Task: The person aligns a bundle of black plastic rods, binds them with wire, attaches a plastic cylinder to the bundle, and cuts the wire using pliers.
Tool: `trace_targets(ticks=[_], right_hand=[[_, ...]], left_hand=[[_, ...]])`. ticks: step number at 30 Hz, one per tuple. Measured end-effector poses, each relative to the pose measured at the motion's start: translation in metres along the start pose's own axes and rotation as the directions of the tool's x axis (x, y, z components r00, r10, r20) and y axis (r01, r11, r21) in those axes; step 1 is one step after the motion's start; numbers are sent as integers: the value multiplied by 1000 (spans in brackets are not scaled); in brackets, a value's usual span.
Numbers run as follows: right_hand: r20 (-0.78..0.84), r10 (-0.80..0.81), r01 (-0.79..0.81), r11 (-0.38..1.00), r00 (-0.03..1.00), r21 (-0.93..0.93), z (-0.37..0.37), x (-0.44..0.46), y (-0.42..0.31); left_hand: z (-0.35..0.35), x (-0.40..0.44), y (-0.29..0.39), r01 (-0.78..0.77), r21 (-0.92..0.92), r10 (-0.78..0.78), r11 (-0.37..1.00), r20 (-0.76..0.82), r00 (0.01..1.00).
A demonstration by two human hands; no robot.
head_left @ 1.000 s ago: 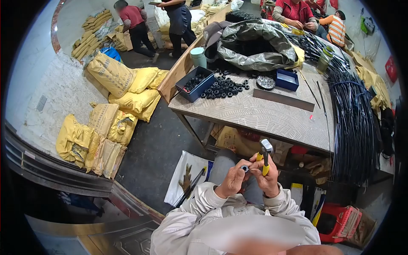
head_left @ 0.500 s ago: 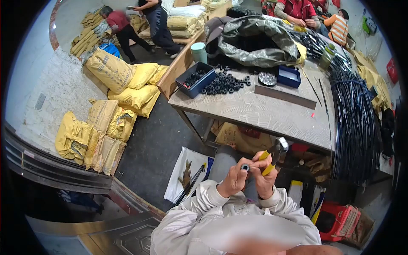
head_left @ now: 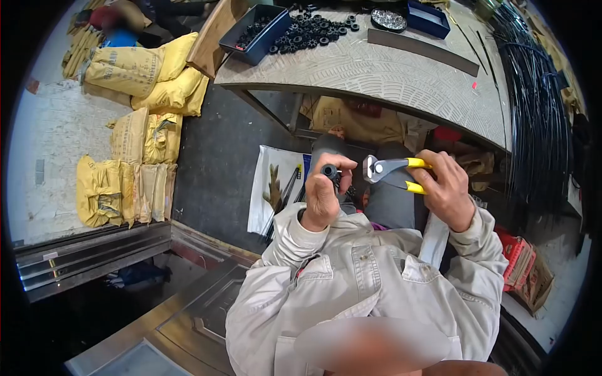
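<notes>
My left hand (head_left: pixel 325 194) is closed around a small black ring-shaped part (head_left: pixel 328 170), its round opening facing up, with a thin metal piece beside it. In my right hand (head_left: pixel 446 191) are pincers with yellow handles (head_left: pixel 416 187); their metal jaws (head_left: pixel 374 168) point left toward the black part without touching it. Both hands are above my lap. Many similar black parts (head_left: pixel 307 34) lie in a pile on the table, beside a blue box (head_left: pixel 256 36) that holds more of them.
The table (head_left: pixel 401 78) carries a metal strip (head_left: pixel 421 50), a round dish of small pieces (head_left: pixel 389 20) and a blue tray (head_left: pixel 428 19). Long black rods (head_left: pixel 538 119) hang at the right. Yellow sacks (head_left: pixel 122 69) are stacked left; a person (head_left: pixel 119 19) is behind them.
My view has tilted down. My right hand has moved right, away from my left, and now holds the pincers by the handles, jaws pointing left. My left hand still holds the black part.
</notes>
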State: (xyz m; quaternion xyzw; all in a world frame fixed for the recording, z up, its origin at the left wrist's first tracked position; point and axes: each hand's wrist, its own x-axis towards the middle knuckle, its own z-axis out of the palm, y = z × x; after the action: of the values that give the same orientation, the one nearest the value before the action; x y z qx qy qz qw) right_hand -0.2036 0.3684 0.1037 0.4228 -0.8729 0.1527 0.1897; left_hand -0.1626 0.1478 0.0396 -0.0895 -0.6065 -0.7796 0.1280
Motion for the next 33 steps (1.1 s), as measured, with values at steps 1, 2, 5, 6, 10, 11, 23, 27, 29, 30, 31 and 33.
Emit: trace_targets(ticks=[1, 2, 5, 6, 10, 11, 23, 27, 29, 30, 31, 33], right_hand=[[8, 3, -3, 1000, 1000, -6, -2, 0, 1], [30, -41, 42, 999, 999, -3, -3, 1, 0], [47, -91, 90, 996, 995, 6, -3, 1, 3], [101, -66, 67, 998, 993, -9, -5, 0, 3], [109, -30, 48, 984, 994, -173, -9, 11, 0], [107, -28, 47, 983, 994, -178, -9, 12, 0], [223, -116, 196, 902, 968, -384, -33, 24, 3], [388, -162, 239, 958, 907, -159, -32, 24, 12], [395, -178, 238, 965, 901, -108, -22, 20, 15], [370, -157, 182, 983, 916, -34, -15, 17, 15], [348, -137, 128, 991, 928, 47, -11, 16, 14], [318, -139, 110, 988, 938, 105, -14, 22, 12]], left_hand=[[2, 2, 2, 1, 42, -2, 999, 11, 1000], [5, 3, 2, 3, 83, -5, 997, 24, 1000], [9, 1, 0, 20, 152, -31, 988, 71, 997], [9, 0, -1, 19, 149, -30, 989, 70, 997], [11, -2, -2, 33, 128, -42, 991, 64, 997], [14, 0, -3, 35, 111, -42, 993, 60, 997], [14, 1, 3, 41, 178, -54, 983, 69, 996], [18, 3, 6, -39, 281, 20, 959, 73, 997], [16, 2, 2, -50, 287, 37, 957, 52, 998], [14, 2, 2, -46, 286, 35, 957, 46, 998], [10, 3, 4, 2, 258, -22, 966, 71, 997], [4, 4, 3, 79, 181, -102, 980, 122, 987]])
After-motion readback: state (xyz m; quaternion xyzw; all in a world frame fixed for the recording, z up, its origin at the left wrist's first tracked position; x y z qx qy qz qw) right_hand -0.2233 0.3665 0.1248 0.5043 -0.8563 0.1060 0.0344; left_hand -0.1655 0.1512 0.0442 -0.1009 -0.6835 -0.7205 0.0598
